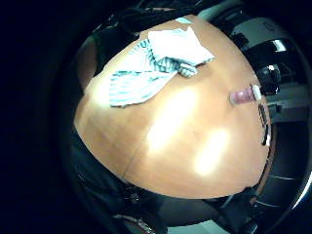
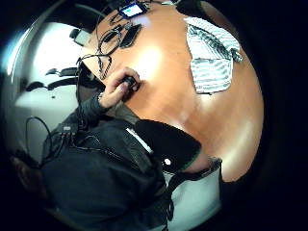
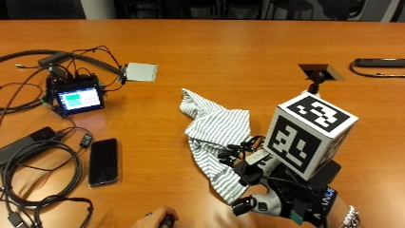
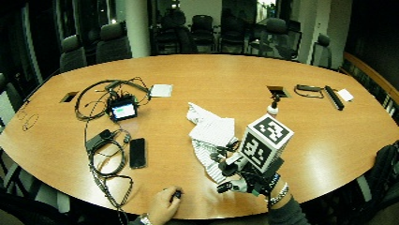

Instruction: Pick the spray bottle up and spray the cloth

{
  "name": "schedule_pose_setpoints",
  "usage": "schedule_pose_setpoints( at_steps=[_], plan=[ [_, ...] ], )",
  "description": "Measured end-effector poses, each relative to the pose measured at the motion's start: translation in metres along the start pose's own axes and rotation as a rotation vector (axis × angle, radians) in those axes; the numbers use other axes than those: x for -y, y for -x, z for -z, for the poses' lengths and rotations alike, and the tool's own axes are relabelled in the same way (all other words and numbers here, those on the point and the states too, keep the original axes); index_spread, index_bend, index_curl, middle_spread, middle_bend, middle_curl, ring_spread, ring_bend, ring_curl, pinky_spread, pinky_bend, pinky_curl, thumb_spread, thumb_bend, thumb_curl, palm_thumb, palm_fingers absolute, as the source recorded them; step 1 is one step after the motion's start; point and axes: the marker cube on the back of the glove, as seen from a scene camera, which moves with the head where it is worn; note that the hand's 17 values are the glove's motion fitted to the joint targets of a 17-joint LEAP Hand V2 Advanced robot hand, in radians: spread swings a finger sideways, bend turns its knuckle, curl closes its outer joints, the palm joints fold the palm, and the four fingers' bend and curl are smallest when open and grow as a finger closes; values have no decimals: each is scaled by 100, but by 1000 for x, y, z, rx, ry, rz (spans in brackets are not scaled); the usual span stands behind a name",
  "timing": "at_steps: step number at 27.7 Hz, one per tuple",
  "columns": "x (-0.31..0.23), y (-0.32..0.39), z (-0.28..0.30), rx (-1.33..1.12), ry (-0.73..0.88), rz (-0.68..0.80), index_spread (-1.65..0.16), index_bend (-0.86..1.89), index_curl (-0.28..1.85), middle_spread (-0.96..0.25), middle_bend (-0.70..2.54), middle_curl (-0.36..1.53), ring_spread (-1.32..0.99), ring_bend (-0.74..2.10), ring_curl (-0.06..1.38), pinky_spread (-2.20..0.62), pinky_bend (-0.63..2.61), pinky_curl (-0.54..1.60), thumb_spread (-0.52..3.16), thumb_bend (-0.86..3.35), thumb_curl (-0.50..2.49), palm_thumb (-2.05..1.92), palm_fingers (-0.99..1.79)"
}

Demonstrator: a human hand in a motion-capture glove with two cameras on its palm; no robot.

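One grey-and-white striped cloth (image 3: 218, 137) lies crumpled near the middle of the brown wooden surface (image 3: 240, 52). One small spray bottle with a white cap and pinkish body (image 3: 314, 86) stands upright on the surface at about 1 o'clock from the cloth, well apart from it and just beside a square cable hatch (image 3: 321, 72). The little-finger palm view shows the same bottle (image 1: 245, 94) near the surface's edge, far from the cloth (image 1: 153, 66).

The gloved right hand (image 3: 269, 190) hangs above the surface at about 5 o'clock from the cloth, at its near end; it holds nothing, and whether its fingers are straight or curled I cannot tell. The bare hand (image 3: 158, 218) rests at the near edge of the surface, at about 7 o'clock from the cloth, curled round one small dark object (image 3: 168, 221).

At about 9 o'clock from the cloth lie one black phone (image 3: 103, 161), one small device with a lit screen (image 3: 77, 98) amid black cables (image 3: 38, 175), and one pale flat square pad (image 3: 139, 72).
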Motion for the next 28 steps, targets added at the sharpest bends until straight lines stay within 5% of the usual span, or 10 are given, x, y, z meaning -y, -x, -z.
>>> schedule_pose_setpoints(
  at_steps=[15, 28],
  plan=[
    [15, -15, 10, -8, -13, -29, -42, 16, 20, -9, 23, 19, -8, 30, 18, 23, 34, 21, 87, 6, 14, 28, 48],
    [66, -84, 68, -38, -238, -142, -42, 16, 24, -9, 23, 26, -8, 32, 23, 24, 30, 25, 102, 1, 19, 35, 56]
  ],
)
